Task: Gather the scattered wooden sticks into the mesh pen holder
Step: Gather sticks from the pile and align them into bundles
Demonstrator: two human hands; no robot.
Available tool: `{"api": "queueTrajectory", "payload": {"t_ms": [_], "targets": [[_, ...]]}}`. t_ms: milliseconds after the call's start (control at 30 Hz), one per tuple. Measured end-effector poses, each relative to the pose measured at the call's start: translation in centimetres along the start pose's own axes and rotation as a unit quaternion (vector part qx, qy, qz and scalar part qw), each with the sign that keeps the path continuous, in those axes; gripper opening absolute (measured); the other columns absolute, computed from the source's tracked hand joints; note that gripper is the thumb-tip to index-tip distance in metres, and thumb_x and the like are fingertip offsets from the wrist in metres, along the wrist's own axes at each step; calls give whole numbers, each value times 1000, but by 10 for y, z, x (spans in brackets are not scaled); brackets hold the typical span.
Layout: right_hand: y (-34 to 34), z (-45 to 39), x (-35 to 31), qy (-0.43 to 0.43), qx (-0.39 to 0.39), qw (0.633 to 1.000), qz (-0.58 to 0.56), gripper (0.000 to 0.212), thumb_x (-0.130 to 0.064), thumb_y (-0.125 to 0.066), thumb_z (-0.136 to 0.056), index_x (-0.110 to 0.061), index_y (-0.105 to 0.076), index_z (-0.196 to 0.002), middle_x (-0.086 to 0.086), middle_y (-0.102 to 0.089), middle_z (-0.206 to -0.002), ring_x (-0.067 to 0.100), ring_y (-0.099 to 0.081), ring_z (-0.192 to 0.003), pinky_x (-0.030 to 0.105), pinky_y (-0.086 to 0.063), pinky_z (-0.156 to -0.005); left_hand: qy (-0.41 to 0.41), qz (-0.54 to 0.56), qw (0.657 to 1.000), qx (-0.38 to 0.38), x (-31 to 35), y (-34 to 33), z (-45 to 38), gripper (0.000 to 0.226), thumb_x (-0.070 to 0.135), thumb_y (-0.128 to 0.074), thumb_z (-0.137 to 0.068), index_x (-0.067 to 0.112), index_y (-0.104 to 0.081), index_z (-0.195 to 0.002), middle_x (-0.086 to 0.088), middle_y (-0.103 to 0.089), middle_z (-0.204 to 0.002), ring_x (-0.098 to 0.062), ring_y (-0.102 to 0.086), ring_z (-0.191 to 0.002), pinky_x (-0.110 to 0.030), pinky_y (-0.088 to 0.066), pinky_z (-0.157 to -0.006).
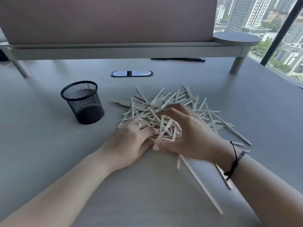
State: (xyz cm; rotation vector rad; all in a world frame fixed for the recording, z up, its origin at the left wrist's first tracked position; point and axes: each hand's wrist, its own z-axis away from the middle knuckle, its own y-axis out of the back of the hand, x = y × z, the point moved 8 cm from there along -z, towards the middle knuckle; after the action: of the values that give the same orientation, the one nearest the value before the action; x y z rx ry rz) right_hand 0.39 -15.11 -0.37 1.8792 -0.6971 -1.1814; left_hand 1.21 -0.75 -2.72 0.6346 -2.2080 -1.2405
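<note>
pale flat wooden sticks heaped crisscross, left hand and right hand cupped around some

Grey desk under a raised shelf, mauve partition behind, daylit city window right.

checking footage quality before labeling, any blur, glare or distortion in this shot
Head view: the right hand is motion-blurred over the wooden sticks; the left hand and mesh pen holder look sharper; wide-angle bending curves the shelf; bright window daylight, soft shadows on the desk.
</note>
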Motion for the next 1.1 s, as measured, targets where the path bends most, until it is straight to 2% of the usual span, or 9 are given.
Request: {"api": "queueTrajectory", "payload": {"t_ms": [100,167,300,433,533,667,767,933,1100], "targets": [[-10,-11,16,14,-82,994,71,106,-91,-59,-54,-44,-35,-145,-16,-39,-148,9,-27,-143,36,-20,-119,-15,-12,1000,3,0,-3,-6,26,32,-52,-92,20,-67,-109,2,-67,-98,-24,-60,-106,-40,-57,-76],[-18,-7,24,22,-84,990,110,106,-93,-55,-54,-42,-37,-146,-17,-37,-152,7,-24,-146,38,-16,-121,-22,-19,1000,11,2,-3,-6,25,33,-50,-93,19,-66,-108,3,-67,-98,-24,-61,-104,-36,-56,-75],[-14,3,28,6,-42,996,78,87,-79,-64,-64,-43,-45,-140,-19,-43,-144,6,-35,-136,28,-23,-115,-33,-33,999,17,6,0,-4,23,30,-48,-96,19,-64,-110,1,-66,-98,-25,-62,-101,-38,-56,-74],[-7,5,32,-8,1,998,61,64,-68,-65,-69,-41,-57,-126,-14,-50,-130,12,-45,-124,35,-38,-105,-32,-30,999,18,10,5,-4,24,29,-47,-98,19,-64,-112,0,-65,-96,-26,-62,-96,-41,-56,-73],[-4,6,32,-18,19,998,64,55,-67,-56,-65,-38,-61,-112,-11,-52,-118,17,-48,-115,38,-41,-99,-31,-40,998,21,14,8,-3,22,24,-50,-95,22,-63,-113,1,-64,-96,-23,-63,-92,-37,-54,-70],[-4,5,31,-13,37,995,89,47,-66,-56,-64,-38,-59,-102,-13,-55,-108,17,-48,-105,36,-39,-91,-18,-85,996,24,18,13,-1,29,10,-69,-84,23,-67,-110,3,-67,-93,-20,-63,-77,-27,-41,-59],[-6,4,31,-9,40,994,100,45,-63,-53,-64,-36,-56,-99,-15,-58,-103,18,-49,-102,35,-38,-87,-7,-96,995,17,18,12,0,41,4,-79,-77,23,-69,-111,4,-68,-97,-23,-66,-75,-29,-41,-56],[-6,4,34,-12,40,993,111,52,-55,-46,-62,-36,-59,-108,-15,-61,-109,19,-51,-106,34,-37,-89,10,-65,997,27,15,9,3,37,20,-64,-91,29,-54,-125,3,-62,-112,-28,-68,-83,-38,-51,-53],[-7,4,34,0,44,991,125,45,-45,-56,-62,-37,-63,-106,-16,-65,-104,17,-54,-102,33,-36,-83,22,-105,994,31,15,9,-1,47,37,-59,-82,23,-58,-127,1,-69,-113,-27,-71,-85,-34,-55,-61]]}}
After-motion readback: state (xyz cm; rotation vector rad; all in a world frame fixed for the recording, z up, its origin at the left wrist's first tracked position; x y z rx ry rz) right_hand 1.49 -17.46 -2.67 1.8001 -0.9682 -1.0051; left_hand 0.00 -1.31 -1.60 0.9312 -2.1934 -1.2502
